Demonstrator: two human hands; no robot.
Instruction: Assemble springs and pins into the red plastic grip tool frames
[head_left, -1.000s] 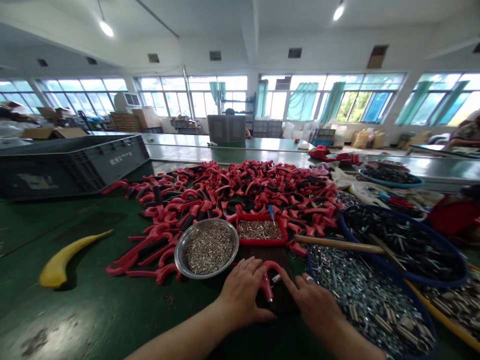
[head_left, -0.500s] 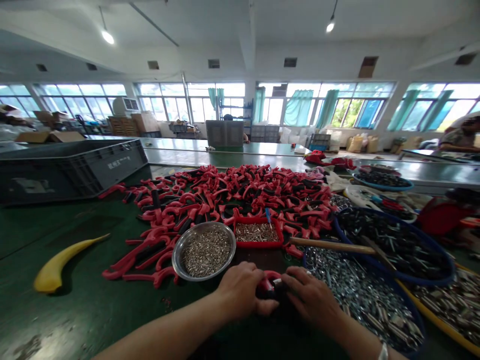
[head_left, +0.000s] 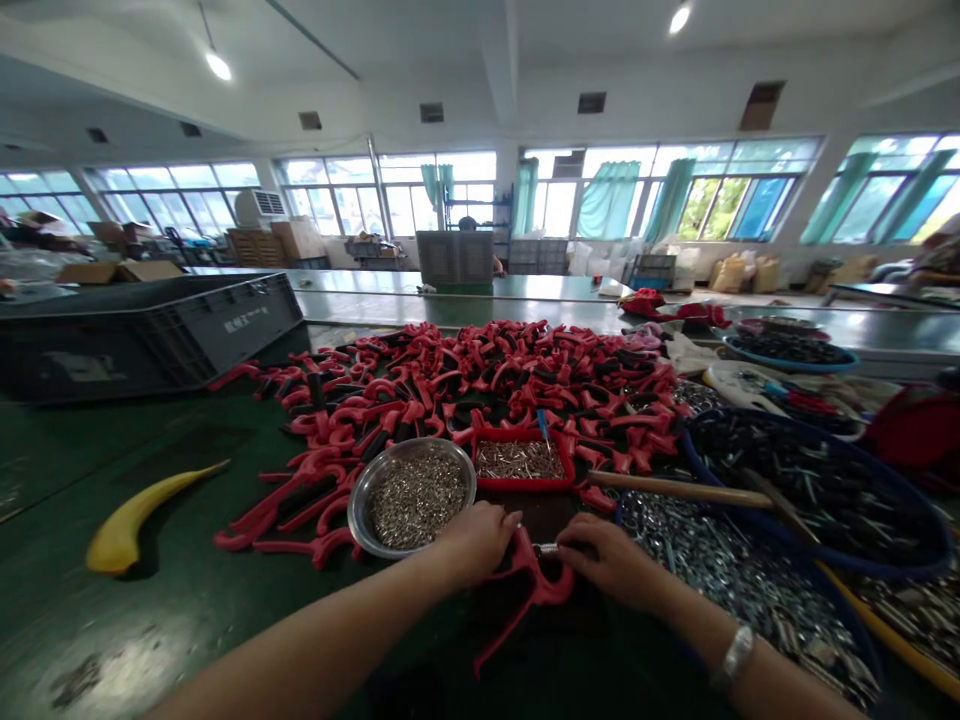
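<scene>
In front of me a red plastic handle piece (head_left: 534, 583), with a curved hook and a long thin arm, lies or is held low over the table. My left hand (head_left: 480, 540) is closed at its upper left end, fingertips against its top. My right hand (head_left: 604, 558) pinches a small silver coil spring (head_left: 547, 550) against the handle's right side. Just beyond my left hand is a steel bowl (head_left: 360, 510) of small metal pins. A red tray (head_left: 480, 484) of longer pins sits beyond both hands.
A big heap of red and black handles (head_left: 480, 385) spreads behind the bowl. Blue basins (head_left: 930, 565) of metal parts stand at right, crossed by a wooden-handled hammer (head_left: 675, 487). At left are a banana (head_left: 124, 530) and a grey crate (head_left: 217, 325).
The red handle piece has been turned so its hook and long arm show below my hands. My right hand now holds the spring at its side. The view has shifted slightly.
</scene>
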